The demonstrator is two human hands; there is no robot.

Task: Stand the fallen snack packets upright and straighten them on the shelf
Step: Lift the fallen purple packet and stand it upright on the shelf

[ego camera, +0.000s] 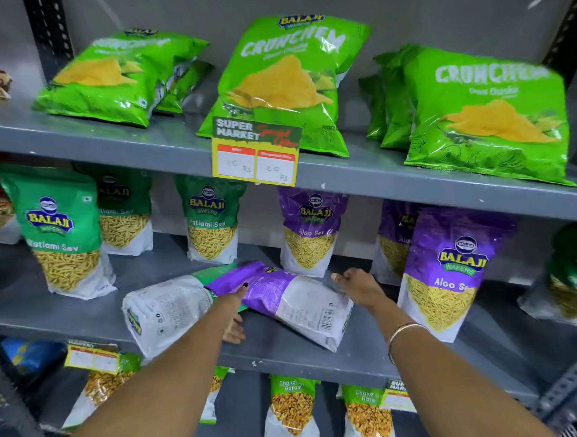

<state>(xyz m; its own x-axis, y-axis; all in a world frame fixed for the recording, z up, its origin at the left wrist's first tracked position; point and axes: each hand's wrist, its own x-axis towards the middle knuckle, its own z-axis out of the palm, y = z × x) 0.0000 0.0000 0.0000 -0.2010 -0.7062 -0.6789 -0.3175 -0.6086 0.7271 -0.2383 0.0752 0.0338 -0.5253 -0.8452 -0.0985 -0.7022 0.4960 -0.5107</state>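
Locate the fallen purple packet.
The fallen purple packet lies on the middle shelf, centre, overlapping the fallen green packet, between both hands.

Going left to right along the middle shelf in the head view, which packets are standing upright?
Front green Ratlami Sev packet → second green Ratlami Sev packet → third green Ratlami Sev packet → purple Aloo Sev packet → front purple Aloo Sev packet.

We see glossy plastic on the fallen purple packet [286, 295]; the shelf [415, 188] is matt grey painted metal; the price card [255, 151] looks like paper.
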